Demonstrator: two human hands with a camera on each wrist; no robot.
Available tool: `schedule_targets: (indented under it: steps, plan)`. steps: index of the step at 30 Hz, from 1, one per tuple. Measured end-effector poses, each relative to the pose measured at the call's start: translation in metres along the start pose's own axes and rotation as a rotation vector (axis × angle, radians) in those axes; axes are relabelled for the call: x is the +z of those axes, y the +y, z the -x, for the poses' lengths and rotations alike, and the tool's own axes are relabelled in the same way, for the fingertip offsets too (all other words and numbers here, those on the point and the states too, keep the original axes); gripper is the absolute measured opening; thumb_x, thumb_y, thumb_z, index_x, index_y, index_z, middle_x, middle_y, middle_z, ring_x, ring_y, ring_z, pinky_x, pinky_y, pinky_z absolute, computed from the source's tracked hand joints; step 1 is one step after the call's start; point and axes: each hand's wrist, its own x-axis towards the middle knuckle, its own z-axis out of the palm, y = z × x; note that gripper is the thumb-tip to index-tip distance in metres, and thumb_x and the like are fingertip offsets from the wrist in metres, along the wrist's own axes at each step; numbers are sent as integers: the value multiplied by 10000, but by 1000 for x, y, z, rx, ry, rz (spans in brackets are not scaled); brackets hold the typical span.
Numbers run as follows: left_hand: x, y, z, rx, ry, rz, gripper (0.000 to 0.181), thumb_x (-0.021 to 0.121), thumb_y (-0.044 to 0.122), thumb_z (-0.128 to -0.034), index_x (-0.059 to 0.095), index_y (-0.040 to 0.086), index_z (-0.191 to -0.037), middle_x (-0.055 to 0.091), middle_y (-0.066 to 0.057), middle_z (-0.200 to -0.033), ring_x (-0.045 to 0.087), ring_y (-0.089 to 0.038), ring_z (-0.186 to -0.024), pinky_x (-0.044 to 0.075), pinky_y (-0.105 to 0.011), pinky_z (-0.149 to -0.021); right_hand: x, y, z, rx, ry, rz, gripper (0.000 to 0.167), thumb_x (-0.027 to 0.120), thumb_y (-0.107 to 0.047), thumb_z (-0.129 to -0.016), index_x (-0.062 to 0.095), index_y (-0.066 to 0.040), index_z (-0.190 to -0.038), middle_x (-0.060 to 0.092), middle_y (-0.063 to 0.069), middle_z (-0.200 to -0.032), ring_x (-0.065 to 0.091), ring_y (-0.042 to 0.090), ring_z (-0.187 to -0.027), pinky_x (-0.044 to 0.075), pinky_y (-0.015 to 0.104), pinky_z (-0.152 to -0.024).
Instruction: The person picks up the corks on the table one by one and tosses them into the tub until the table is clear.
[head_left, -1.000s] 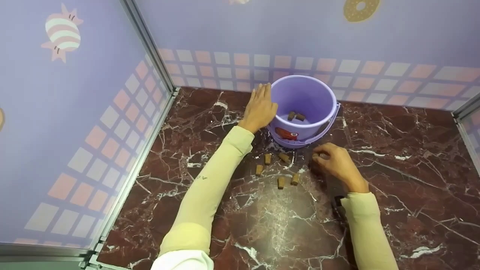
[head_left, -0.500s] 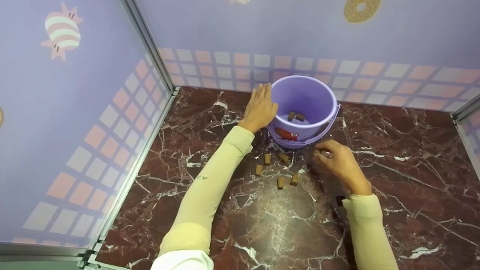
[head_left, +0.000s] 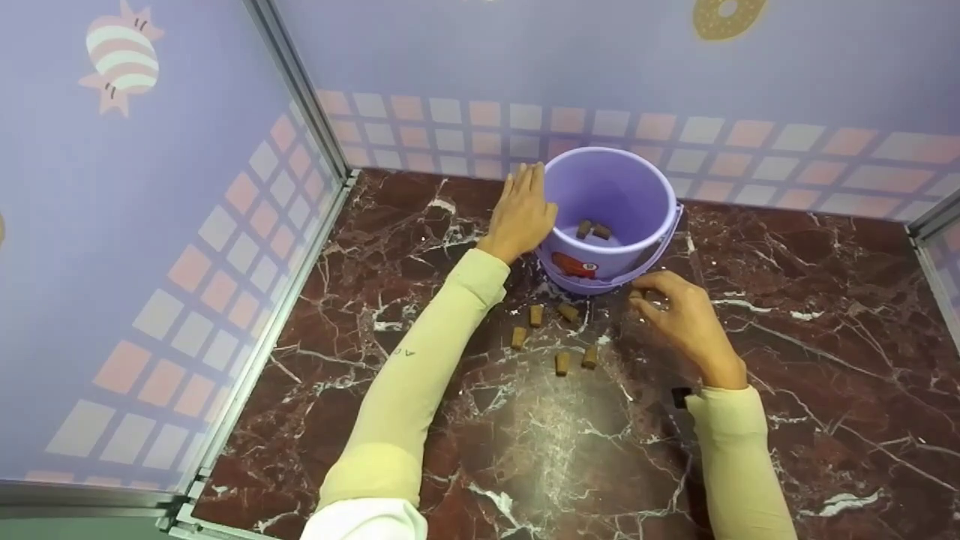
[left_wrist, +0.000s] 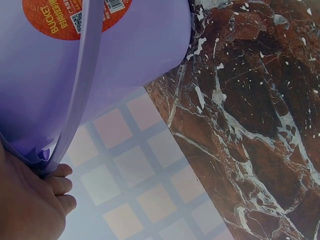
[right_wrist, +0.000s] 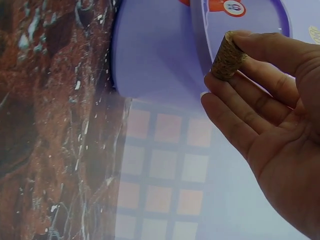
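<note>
A purple bucket (head_left: 611, 259) stands on the marbled surface against the back wall, with two corks (head_left: 601, 232) visible on its floor. My left hand (head_left: 519, 214) grips the bucket's left rim; in the left wrist view its fingers (left_wrist: 61, 186) curl over the edge beside the handle joint. To the front right of the bucket, my right hand (head_left: 686, 319) is raised over the surface. A cork (right_wrist: 228, 57) is pinched between its thumb and fingers, seen plainly in the right wrist view. Several more corks (head_left: 562, 364) lie loose in front of the bucket.
The bucket's handle (head_left: 660, 259) hangs down along its front right side. Patterned purple panels (head_left: 450, 67) rise at the back and left, joined by a metal corner post (head_left: 300, 86). Dark red marbled surface (head_left: 840, 337) extends to the right.
My right hand has risen slightly and shifted a little right, closer to the bucket's lower right side, with the cork in its fingers. The left hand keeps its hold on the rim.
</note>
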Motion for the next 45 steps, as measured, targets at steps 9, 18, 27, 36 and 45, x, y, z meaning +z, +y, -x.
schedule_targets:
  steps: [9,18,27,36,45]
  plan:
    - [0,2,-1,9,12,12,695,435,262,-1105,180,-73,-1658,228,-214,-1728,133,-331,-1618,-79,-360,-1287,-8,-8,-4,1,-3,13,291,844,82,-835,769,27,-1111,757,134,-1104,722,338,-1021,575,504,-959]
    - [-1,3,-1,12,11,10,696,418,271,-1106,172,-68,-1661,223,-212,-1729,132,-334,-1619,-84,-357,-1283,-16,-16,-9,-24,20,22,323,848,96,-826,759,51,-1133,756,159,-1138,722,347,-1042,578,503,-967]
    - [-1,3,-3,16,13,-3,696,422,264,-1101,177,-70,-1660,241,-213,-1725,138,-331,-1618,-77,-349,-1287,-21,-23,-14,-30,42,18,344,852,74,-839,754,53,-1168,751,174,-1171,713,370,-1084,553,519,-1027]
    - [0,1,-3,4,-1,2,703,387,294,-1106,155,-61,-1667,217,-205,-1734,130,-334,-1620,-87,-353,-1283,-28,-35,-21,-32,56,5,354,849,74,-845,761,27,-1184,756,117,-1173,715,288,-1045,556,279,-968]
    - [1,0,-1,-3,-11,7,707,406,290,-1110,146,-59,-1668,202,-202,-1737,92,-317,-1624,-109,-342,-1274,-33,-42,-24,-40,68,-5,350,855,52,-846,766,19,-1183,758,108,-1174,706,283,-1079,532,365,-1059]
